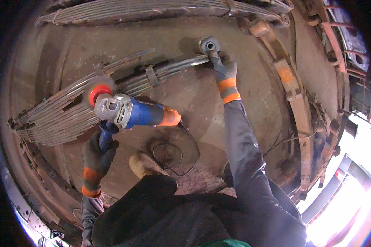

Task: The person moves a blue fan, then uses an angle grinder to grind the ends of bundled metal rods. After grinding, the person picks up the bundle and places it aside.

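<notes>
My left hand (98,156), in a dark glove with orange cuff, is closed round the side handle of a blue-and-orange angle grinder (146,113). The grinder's red cup wheel (99,94) sits over two layered steel leaf-spring packs (57,115), with a blurred rim; I cannot tell whether it touches them. A metal clamp (151,77) binds the right-hand pack. My right hand (222,70), also gloved, grips the far end of that pack just below its round bushed eye (210,46). The grinder's black cord loops on the floor below it.
More leaf springs lie along the top (152,11), and a rusty curved spring pack (288,82) runs down the right. Steel racking (332,37) stands at the far right beside a bright opening. My booted foot (144,162) is on the stained floor (202,152).
</notes>
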